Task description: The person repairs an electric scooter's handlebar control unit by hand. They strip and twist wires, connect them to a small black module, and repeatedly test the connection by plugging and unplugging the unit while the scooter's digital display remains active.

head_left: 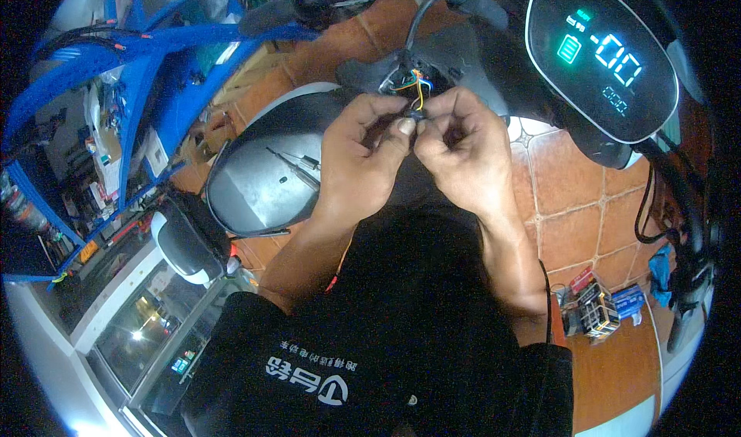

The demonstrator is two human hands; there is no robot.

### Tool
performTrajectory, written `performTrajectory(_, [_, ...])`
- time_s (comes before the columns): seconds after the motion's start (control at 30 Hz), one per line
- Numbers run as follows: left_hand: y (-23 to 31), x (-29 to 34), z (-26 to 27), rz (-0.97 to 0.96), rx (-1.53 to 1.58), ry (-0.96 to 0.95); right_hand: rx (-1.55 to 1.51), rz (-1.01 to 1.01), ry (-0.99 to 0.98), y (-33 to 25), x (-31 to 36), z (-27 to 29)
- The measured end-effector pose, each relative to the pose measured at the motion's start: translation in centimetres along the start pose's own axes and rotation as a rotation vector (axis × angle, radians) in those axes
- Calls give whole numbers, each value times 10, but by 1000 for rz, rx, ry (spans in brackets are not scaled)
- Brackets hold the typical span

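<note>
Orange tiled floor (567, 182) — blue shelving (176, 82), apparently cluttered.

A small dark piece (417, 115), most of it hidden, sits pinched between the fingertips of the left hand (359, 159) and the right hand (467, 140), held in the air just beyond the near edge of an open dark housing (463, 55). Thin wires (421, 97) join the two: a yellow one shows most plainly, slack and slightly bent, with a pale bluish one beside it. Inside the opening, orange and green strands lie loosely tangled. The piece's exact shape cannot be made out.
</note>
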State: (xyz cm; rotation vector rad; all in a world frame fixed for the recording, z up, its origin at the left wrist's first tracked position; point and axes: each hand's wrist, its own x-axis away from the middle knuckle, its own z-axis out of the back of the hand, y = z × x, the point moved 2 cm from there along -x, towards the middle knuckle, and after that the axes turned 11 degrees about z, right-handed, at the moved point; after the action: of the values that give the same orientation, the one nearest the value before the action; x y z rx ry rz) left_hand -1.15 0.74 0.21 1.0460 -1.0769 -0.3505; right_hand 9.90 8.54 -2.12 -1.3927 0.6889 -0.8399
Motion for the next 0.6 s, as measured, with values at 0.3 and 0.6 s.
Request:
performTrajectory(0.3, [-3, -5, 9, -1, -24, -13, 29, 34, 46, -8, 3, -5])
performTrajectory(0.6, [1, -9, 17, -149, -237, 105, 317, 563, -25, -13, -19, 12])
